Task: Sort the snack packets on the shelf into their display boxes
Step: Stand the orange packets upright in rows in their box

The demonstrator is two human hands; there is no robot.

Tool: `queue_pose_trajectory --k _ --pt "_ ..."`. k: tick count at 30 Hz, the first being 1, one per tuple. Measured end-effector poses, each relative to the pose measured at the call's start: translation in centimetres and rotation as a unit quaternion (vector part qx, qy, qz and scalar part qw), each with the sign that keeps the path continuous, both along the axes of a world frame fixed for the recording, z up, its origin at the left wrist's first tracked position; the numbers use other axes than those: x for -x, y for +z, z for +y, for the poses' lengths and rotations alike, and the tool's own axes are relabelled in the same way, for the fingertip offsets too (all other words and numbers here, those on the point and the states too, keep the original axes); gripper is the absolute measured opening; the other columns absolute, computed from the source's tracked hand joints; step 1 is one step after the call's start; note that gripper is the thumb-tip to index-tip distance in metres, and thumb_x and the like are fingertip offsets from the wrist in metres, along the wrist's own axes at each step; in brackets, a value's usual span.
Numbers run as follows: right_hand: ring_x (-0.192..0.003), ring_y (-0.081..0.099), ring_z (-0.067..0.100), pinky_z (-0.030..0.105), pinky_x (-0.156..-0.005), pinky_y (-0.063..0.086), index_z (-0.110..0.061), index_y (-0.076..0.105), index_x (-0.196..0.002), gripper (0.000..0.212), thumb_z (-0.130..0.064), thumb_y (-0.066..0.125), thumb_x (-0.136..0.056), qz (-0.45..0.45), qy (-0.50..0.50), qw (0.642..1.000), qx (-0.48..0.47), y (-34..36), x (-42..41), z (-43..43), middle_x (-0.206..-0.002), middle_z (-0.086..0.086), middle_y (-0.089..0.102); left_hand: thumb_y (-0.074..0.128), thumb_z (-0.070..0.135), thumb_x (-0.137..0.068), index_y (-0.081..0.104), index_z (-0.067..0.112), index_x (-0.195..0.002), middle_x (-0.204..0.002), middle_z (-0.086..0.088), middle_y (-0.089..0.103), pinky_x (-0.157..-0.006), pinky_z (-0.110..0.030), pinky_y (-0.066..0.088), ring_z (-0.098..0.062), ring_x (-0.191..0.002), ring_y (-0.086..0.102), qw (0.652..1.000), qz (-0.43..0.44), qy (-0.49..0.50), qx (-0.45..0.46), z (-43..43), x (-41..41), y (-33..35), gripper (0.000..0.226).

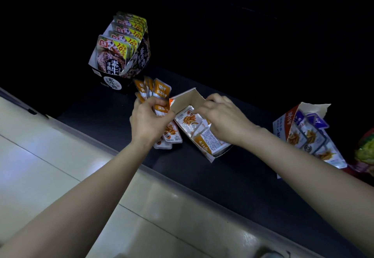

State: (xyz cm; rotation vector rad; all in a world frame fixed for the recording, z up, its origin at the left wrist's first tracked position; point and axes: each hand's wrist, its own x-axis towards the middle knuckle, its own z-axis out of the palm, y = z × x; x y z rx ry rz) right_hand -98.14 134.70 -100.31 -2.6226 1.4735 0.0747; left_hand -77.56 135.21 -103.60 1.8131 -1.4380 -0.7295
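My left hand (pixel 148 119) grips a fanned bunch of orange snack packets (pixel 159 93) just left of an open orange-and-white display box (pixel 189 98) lying on the dark shelf (pixel 232 177). More orange packets (pixel 187 119) lie inside that box. My right hand (pixel 220 118) reaches into the box from the right, its fingers curled down among the packets; what they hold is hidden. A black display box (pixel 119 83) with several upright black-and-yellow packets (pixel 113 53) stands at the back left. A torn white box (pixel 283 124) with blue packets (pixel 315 134) leans at the right.
The shelf's front edge runs diagonally from upper left to lower right, with a pale tiled floor (pixel 50 166) below it. Red and green packaging (pixel 366 152) shows at the far right edge. The back of the shelf is dark.
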Motion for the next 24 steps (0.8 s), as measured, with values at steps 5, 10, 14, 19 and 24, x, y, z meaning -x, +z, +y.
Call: queue_pose_trajectory --k 5,10,14,19,24 --pt "-0.114 0.052 0.026 0.031 -0.094 0.028 -0.014 0.071 -0.102 0.036 0.002 0.066 -0.071 0.085 0.079 0.986 0.117 -1.6 -1.3 0.2 -0.107 0.002 0.066 0.077 0.034 -0.074 0.068 0.031 -0.097 -0.11 0.005 0.048 -0.086 -0.026 0.041 -0.013 -0.098 0.054 1.0 0.02 0.009 -0.005 0.0 0.1 0.1 0.025" --pt "-0.106 0.055 0.023 0.033 -0.096 0.039 -0.015 0.055 -0.125 0.031 -0.017 0.045 -0.095 0.149 0.052 0.987 0.02 -2.4 -1.8 -0.5 -0.111 0.003 0.063 0.078 0.033 -0.074 0.067 0.032 -0.095 -0.111 0.006 0.047 -0.089 -0.028 0.043 -0.013 -0.099 0.053 0.999 0.031 0.01 -0.006 -0.1 0.0 0.1 0.024" --pt "-0.122 0.046 0.027 0.036 -0.108 0.029 -0.012 0.037 -0.143 0.047 -0.036 0.031 -0.103 0.232 0.026 0.972 -0.023 -4.5 -2.1 -1.7 -0.137 0.01 0.051 0.078 0.032 -0.074 0.067 0.031 -0.095 -0.112 0.005 0.048 -0.087 -0.026 0.042 -0.013 -0.098 0.053 0.999 0.032 0.009 -0.003 -0.2 0.2 0.1 0.023" --pt "-0.127 0.043 0.026 0.037 -0.109 0.024 -0.015 0.026 -0.151 0.06 -0.049 0.032 -0.101 0.214 0.018 0.974 -0.07 -4.5 -2.3 -2.3 -0.142 0.009 0.047 0.079 0.033 -0.074 0.068 0.03 -0.096 -0.111 0.005 0.048 -0.086 -0.026 0.043 -0.012 -0.096 0.054 0.999 0.032 0.007 -0.001 -0.4 0.4 0.2 0.025" --pt "-0.122 0.046 0.025 0.038 -0.109 0.024 -0.019 0.032 -0.145 0.059 -0.043 0.051 -0.095 0.072 -0.053 0.98 -0.18 -3.7 -2.4 -3.0 -0.126 0.006 0.054 0.079 0.033 -0.074 0.067 0.031 -0.095 -0.111 0.005 0.048 -0.086 -0.028 0.045 -0.013 -0.096 0.054 0.999 0.034 0.007 0.0 -0.5 0.5 0.2 0.024"
